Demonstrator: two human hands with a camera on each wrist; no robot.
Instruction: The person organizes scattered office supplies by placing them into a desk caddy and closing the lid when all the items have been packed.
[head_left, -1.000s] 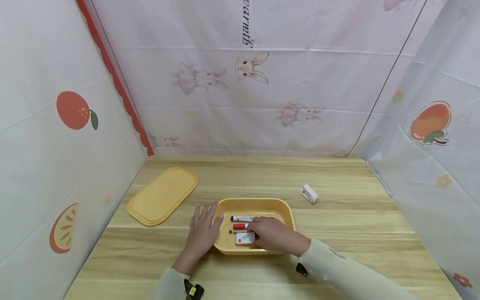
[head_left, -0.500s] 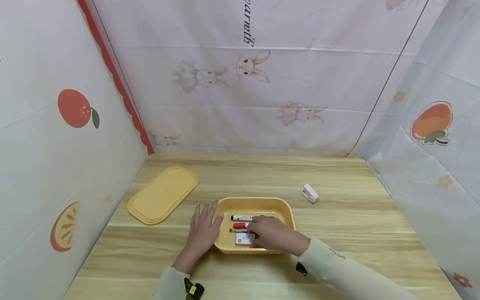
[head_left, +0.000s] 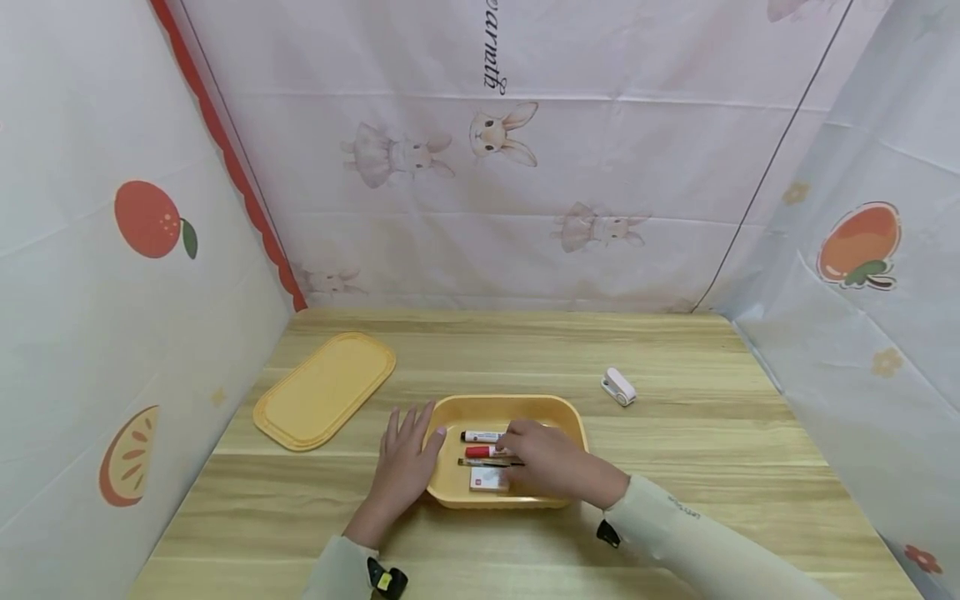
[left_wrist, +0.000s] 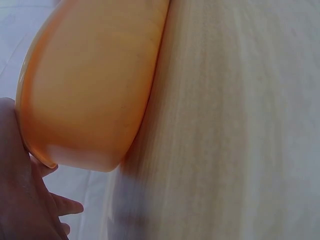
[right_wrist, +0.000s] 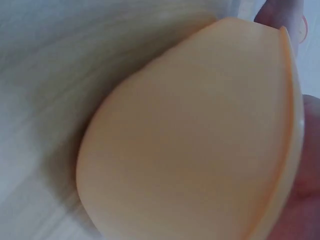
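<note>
A yellow plastic box [head_left: 447,481] without its lid sits on the wooden table. Inside lie a white marker with a black cap [head_left: 478,437], a red-capped marker [head_left: 477,452], a thin pen-like stick [head_left: 474,462] and a small white carton [head_left: 486,480]. At the left end, my left hand [head_left: 403,460] rests against the rim with fingers extended; the left wrist view shows it beside the box's wall [left_wrist: 90,85]. My right hand [head_left: 553,460] reaches over the right end, just above the contents. Its fingertips hide the right ends of these things, so any hold is unclear.
A flat yellow lid [head_left: 326,392] lies at the back left. Behind the box to the right is a small white clip-like device [head_left: 618,387]. Printed cloth walls [head_left: 510,250] enclose the table [head_left: 720,433] at the back and both sides.
My right hand has risen and drawn slightly right, uncovering more of the red-capped marker and the thin stick. The left hand and the box have stayed in place.
</note>
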